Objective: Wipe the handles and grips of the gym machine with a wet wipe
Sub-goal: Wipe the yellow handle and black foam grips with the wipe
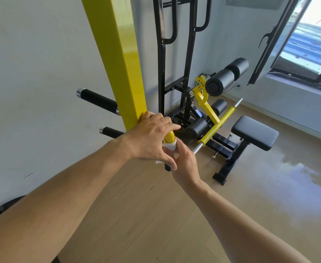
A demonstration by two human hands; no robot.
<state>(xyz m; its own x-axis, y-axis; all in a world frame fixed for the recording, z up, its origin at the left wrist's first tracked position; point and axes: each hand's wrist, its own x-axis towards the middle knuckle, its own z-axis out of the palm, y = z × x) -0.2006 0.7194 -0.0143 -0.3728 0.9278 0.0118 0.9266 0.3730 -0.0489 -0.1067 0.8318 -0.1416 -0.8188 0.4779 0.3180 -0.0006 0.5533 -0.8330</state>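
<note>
Grip: the right hand pinches a white wet wipe around a short handle that juts toward the camera from the yellow upright post; fingers closed on wipe and bar together.
Left hand: the left hand lies over the top of the grip, palm down, fingers spread and touching the post's lower corner and the yellow root of the handle; it looks to be steadying, not clenching anything.
Task's thing: the handle's yellow root shows just above the wipe; its black end with a metal cap pokes out just below the grip, nearest the camera.
Step in hand: by my reading, wiping this front handle, with the wipe at the root end and the black end not yet covered.
Next move: likely a slide or twist of the wipe along the bar toward the cap; the left thumb sits in that path and would need lifting.
Left of the grip: two black-sleeved pegs stick out of the post toward the wall, close by, unwiped as far as I can tell.
Room near: bare wooden floor below and to the right, free for the arms.
Beyond the grip: a yellow bar with steel ends lies slantwise, one steel tip near the right hand's knuckles.
Farther: black foam rollers, a padded seat, the black frame.
Farthest: an open window on the right.
</note>
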